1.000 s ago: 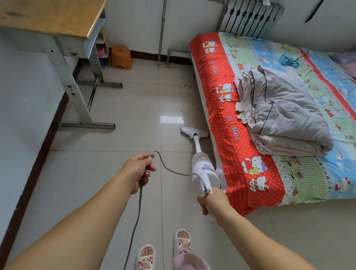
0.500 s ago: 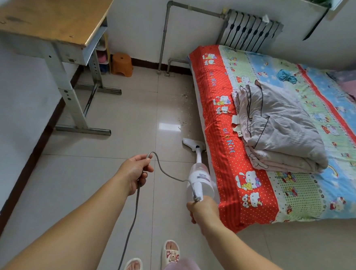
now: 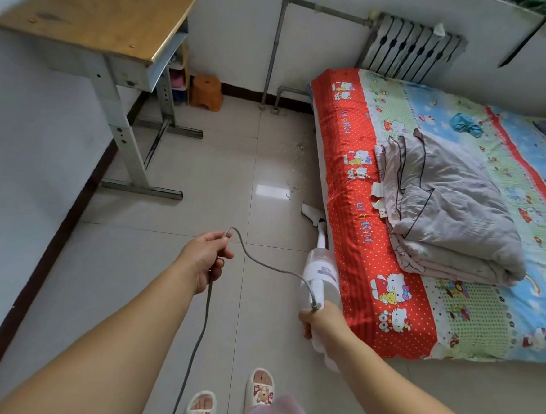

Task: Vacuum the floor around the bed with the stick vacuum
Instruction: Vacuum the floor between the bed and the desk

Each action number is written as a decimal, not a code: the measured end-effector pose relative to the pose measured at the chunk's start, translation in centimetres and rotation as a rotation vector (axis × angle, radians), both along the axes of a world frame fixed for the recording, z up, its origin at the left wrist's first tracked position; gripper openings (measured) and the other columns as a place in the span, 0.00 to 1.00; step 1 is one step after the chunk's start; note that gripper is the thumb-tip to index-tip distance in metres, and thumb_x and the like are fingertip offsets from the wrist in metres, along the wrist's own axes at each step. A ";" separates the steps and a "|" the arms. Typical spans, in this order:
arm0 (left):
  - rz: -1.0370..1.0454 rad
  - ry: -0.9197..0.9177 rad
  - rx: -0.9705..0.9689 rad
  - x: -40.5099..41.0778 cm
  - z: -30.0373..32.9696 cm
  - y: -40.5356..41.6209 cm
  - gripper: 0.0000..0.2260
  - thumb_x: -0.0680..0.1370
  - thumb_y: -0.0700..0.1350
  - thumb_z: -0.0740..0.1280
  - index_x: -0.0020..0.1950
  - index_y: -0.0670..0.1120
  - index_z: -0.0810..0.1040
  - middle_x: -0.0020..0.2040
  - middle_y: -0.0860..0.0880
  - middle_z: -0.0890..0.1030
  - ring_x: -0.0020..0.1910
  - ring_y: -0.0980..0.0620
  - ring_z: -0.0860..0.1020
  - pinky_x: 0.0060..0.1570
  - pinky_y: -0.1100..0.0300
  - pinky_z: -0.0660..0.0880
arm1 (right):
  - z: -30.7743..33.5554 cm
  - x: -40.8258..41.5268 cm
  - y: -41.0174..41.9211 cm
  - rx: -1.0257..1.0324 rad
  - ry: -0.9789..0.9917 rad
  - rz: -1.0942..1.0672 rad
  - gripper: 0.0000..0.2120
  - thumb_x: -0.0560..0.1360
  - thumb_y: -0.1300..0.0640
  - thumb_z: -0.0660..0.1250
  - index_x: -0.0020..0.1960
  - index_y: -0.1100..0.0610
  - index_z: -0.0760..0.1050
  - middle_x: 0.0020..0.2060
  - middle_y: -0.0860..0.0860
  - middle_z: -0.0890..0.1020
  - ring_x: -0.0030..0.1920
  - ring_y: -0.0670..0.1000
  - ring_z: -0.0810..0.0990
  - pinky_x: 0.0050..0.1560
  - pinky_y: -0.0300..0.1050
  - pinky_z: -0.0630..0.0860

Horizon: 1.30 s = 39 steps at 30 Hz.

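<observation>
Gripping stick vacuum in right hand, left hand clenched round cord, nozzle beside bed

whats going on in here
A person is vacuuming beside the bed. Their right hand grips the handle of the stick vacuum, whose floor head sits against the mattress edge. Their left hand holds the grey cord up off the floor. Debris lies on the tiles just ahead.
</observation>
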State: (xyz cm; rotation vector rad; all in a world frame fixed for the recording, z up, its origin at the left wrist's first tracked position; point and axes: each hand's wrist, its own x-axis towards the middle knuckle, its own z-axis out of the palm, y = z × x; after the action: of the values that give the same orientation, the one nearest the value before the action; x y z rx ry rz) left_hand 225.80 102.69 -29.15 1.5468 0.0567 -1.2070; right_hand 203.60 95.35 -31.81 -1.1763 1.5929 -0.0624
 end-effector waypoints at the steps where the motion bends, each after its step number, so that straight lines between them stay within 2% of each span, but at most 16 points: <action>1: -0.001 0.002 -0.005 0.1 0.1 -0.1 0.10 0.80 0.41 0.60 0.58 0.47 0.77 0.32 0.49 0.74 0.25 0.56 0.63 0.18 0.71 0.61 | 0.0 0.0 0.6 0.019 0.006 0.005 0.14 0.72 0.72 0.63 0.34 0.59 0.64 0.24 0.55 0.68 0.18 0.49 0.66 0.20 0.35 0.64; 4: -0.013 0.003 -0.021 0.5 0.4 -0.3 0.10 0.80 0.41 0.60 0.58 0.47 0.77 0.32 0.49 0.74 0.25 0.56 0.63 0.19 0.72 0.61 | 0.6 1.3 2.6 0.090 -0.014 0.024 0.12 0.73 0.70 0.63 0.35 0.60 0.65 0.17 0.52 0.71 0.13 0.45 0.66 0.16 0.30 0.63; 5: -0.019 0.002 -0.026 0.8 0.6 -0.2 0.10 0.80 0.41 0.60 0.58 0.48 0.77 0.32 0.49 0.74 0.25 0.56 0.63 0.19 0.71 0.61 | 1.0 2.1 3.3 0.109 -0.042 0.024 0.11 0.74 0.69 0.63 0.36 0.61 0.65 0.17 0.51 0.71 0.14 0.44 0.67 0.18 0.30 0.64; 8: -0.034 -0.010 -0.040 1.8 0.9 0.2 0.09 0.80 0.41 0.59 0.57 0.48 0.77 0.32 0.49 0.74 0.25 0.56 0.63 0.19 0.71 0.61 | 1.9 4.7 4.8 0.125 -0.131 0.011 0.09 0.73 0.67 0.64 0.36 0.61 0.68 0.25 0.54 0.71 0.23 0.48 0.69 0.28 0.39 0.68; 13: -0.028 -0.044 -0.060 4.8 1.2 1.5 0.08 0.80 0.42 0.60 0.54 0.50 0.78 0.32 0.49 0.74 0.24 0.57 0.64 0.18 0.72 0.62 | 2.1 8.6 5.8 0.133 -0.255 -0.143 0.11 0.72 0.72 0.61 0.34 0.61 0.67 0.26 0.54 0.68 0.24 0.48 0.65 0.23 0.37 0.64; 17: -0.018 -0.047 -0.085 7.2 1.7 1.3 0.08 0.80 0.42 0.60 0.48 0.52 0.78 0.31 0.49 0.74 0.18 0.60 0.64 0.18 0.72 0.60 | 1.3 9.5 5.8 0.106 -0.198 -0.125 0.10 0.71 0.71 0.61 0.34 0.61 0.67 0.26 0.54 0.68 0.24 0.48 0.64 0.25 0.39 0.63; 22: -0.003 -0.045 -0.106 10.6 1.7 -0.2 0.07 0.80 0.43 0.61 0.47 0.53 0.77 0.31 0.49 0.74 0.16 0.61 0.65 0.18 0.72 0.61 | -0.4 11.5 4.9 0.088 -0.084 -0.043 0.08 0.71 0.68 0.64 0.36 0.60 0.68 0.26 0.53 0.70 0.24 0.47 0.67 0.27 0.40 0.67; 29: 0.036 -0.060 -0.046 15.4 1.0 -3.4 0.07 0.80 0.43 0.60 0.47 0.52 0.77 0.31 0.49 0.73 0.16 0.60 0.64 0.19 0.73 0.60 | -2.5 18.8 3.9 0.106 -0.109 0.024 0.11 0.72 0.67 0.64 0.32 0.59 0.69 0.26 0.53 0.70 0.23 0.49 0.67 0.26 0.40 0.66; 35: 0.056 -0.072 -0.022 20.5 1.1 -7.0 0.08 0.80 0.42 0.60 0.46 0.51 0.77 0.30 0.49 0.73 0.18 0.59 0.64 0.19 0.73 0.59 | -2.4 24.5 1.3 0.166 -0.163 0.022 0.11 0.73 0.67 0.62 0.33 0.59 0.68 0.24 0.52 0.67 0.18 0.44 0.65 0.18 0.29 0.60; 39: 0.055 -0.062 -0.025 22.5 0.5 -8.5 0.08 0.80 0.42 0.60 0.48 0.51 0.78 0.30 0.49 0.73 0.17 0.60 0.64 0.20 0.72 0.60 | -2.2 27.2 -1.2 0.144 -0.130 0.016 0.12 0.73 0.66 0.63 0.33 0.57 0.67 0.25 0.51 0.67 0.21 0.47 0.65 0.21 0.34 0.63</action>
State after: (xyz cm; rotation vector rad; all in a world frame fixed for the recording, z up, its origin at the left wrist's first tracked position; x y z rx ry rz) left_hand 248.29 94.20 -28.66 1.5497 0.0426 -1.1125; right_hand 230.78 94.10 -34.04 -1.0523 1.4493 -0.0129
